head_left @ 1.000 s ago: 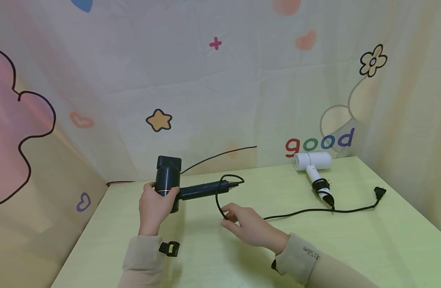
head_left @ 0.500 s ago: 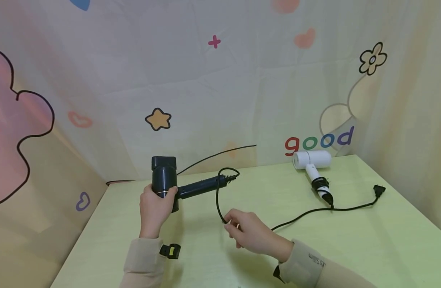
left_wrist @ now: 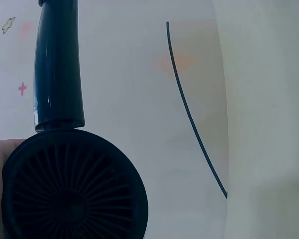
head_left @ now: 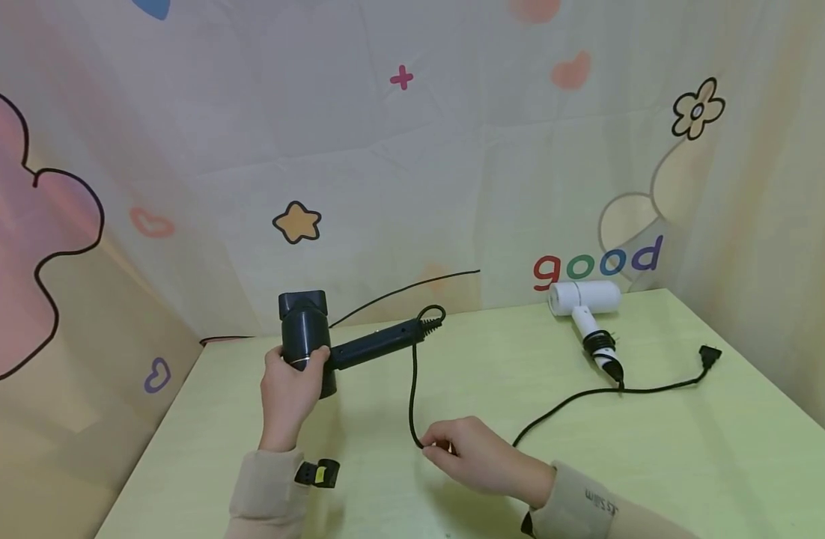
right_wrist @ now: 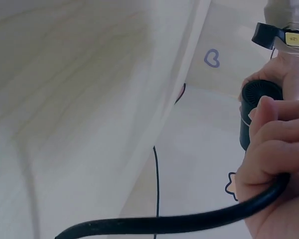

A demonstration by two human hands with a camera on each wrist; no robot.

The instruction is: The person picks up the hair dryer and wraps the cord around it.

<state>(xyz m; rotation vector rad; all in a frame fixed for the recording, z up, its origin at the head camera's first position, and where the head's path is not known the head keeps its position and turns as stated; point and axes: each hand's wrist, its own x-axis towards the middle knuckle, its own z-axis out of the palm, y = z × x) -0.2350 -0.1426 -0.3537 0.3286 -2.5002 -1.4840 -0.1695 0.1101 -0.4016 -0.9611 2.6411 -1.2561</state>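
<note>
My left hand [head_left: 291, 400] grips a dark navy hair dryer [head_left: 305, 329] round its barrel, held above the table. Its handle points right and slightly up. In the left wrist view the dryer's round slotted vent [left_wrist: 74, 189] faces the camera, and only a bit of the hand shows at the edge. My right hand [head_left: 485, 458] pinches the black cord [head_left: 413, 397] between thumb and fingers, below and right of the handle. From the handle end the cord makes a small loop, then hangs to that hand. The right wrist view shows the cord [right_wrist: 179, 224] running out of curled fingers [right_wrist: 276, 154].
At the back right of the pale green table [head_left: 399, 494] lies a white hair dryer [head_left: 588, 299], black cord wound round its handle. A black plug [head_left: 710, 356] rests right of it, its cord passing the handle tip towards my right wrist. A patterned curtain [head_left: 358, 150] hangs behind.
My right hand has moved down towards me with the cord, which now hangs straighter from a smaller loop. The dark dryer has shifted slightly left and its handle end has risen.
</note>
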